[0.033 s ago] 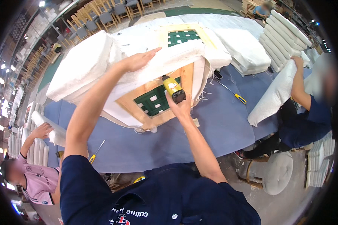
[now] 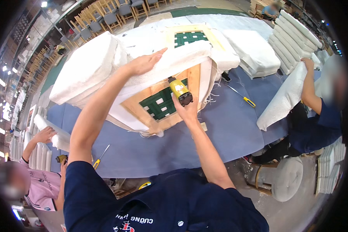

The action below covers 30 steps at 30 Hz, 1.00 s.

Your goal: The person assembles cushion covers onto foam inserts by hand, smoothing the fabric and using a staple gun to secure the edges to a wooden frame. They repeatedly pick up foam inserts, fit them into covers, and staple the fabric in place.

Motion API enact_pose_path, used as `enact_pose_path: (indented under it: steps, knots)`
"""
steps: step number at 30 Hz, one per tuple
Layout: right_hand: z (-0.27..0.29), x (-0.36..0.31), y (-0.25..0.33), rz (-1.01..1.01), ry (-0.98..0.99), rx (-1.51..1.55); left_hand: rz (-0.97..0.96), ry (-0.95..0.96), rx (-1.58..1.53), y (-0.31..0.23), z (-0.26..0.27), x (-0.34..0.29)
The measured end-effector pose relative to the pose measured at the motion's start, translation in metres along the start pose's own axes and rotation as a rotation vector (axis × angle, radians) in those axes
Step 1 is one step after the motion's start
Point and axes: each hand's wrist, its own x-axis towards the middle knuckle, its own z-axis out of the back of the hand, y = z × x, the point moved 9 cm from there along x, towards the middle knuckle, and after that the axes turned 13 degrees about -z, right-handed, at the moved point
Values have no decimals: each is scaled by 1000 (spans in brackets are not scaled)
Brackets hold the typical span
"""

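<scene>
Nothing's really moved: left hand (image 2: 145, 63), fingers flat and together, still presses the white fabric (image 2: 174, 62) over the wooden seat frame (image 2: 154, 102) while the right hand (image 2: 186, 111) stays wrapped, probably tight, around the yellow staple gun (image 2: 179, 91).

Staple gun (image 2: 179, 92): nose hidden behind white fabric (image 2: 174, 62). Right hand (image 2: 187, 111): fingers hidden. 2 co-workers' faces blurred. Far chairs (image 2: 116, 13): too small to tell.

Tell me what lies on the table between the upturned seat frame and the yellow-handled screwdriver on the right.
In the head view, only bare blue table separates the seat frame from the screwdriver, apart from loose threads.
</scene>
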Motion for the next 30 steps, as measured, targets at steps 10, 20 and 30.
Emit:
enact_pose_path:
  steps: [10,20,30]
  knots:
    - [11,1,32,-150,93,25,-104,-123,469,-35,-5,-19]
    - [9,11,48,-57,69,79,-110,-48,507,-46,-9,-16]
    - [10,-9,37,-127,55,140,87,-39,417,-23,-6,-18]
